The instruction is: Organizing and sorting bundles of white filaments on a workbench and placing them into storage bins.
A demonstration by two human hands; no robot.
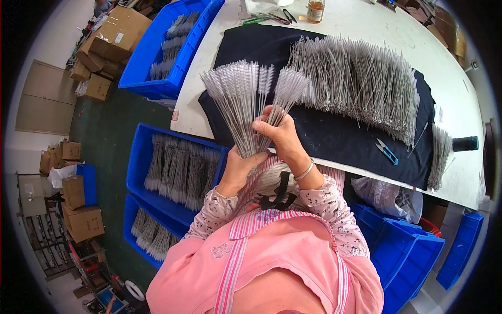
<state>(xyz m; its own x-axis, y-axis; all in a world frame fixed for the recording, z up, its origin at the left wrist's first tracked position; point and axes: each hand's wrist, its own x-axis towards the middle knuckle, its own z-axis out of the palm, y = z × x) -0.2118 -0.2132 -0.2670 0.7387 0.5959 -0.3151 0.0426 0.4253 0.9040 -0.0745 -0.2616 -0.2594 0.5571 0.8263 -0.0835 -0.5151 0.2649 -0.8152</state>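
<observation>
Thin wire-handled brushes with white bristle tips fill both my hands. My left hand [242, 170] is closed round the lower wire ends of a fanned bundle of brushes [234, 99], bristles upward. Just above it on the right, my right hand [280, 131] grips a smaller bunch of brushes [287, 91], its thumb across the wires. A few brushes stand between the two bunches. Beyond my hands, a wide pile of the same brushes [361, 78] lies on a dark cloth [334, 133] on the white table.
Blue-handled thread snips [387, 152] lie on the cloth, with a small brush bundle [440, 157] and a dark cylinder [465, 143] to their right. Blue bins of brushes [178, 162] stand at left. A glass jar [315, 11] sits at the back; blue crates [402, 256] stand at lower right.
</observation>
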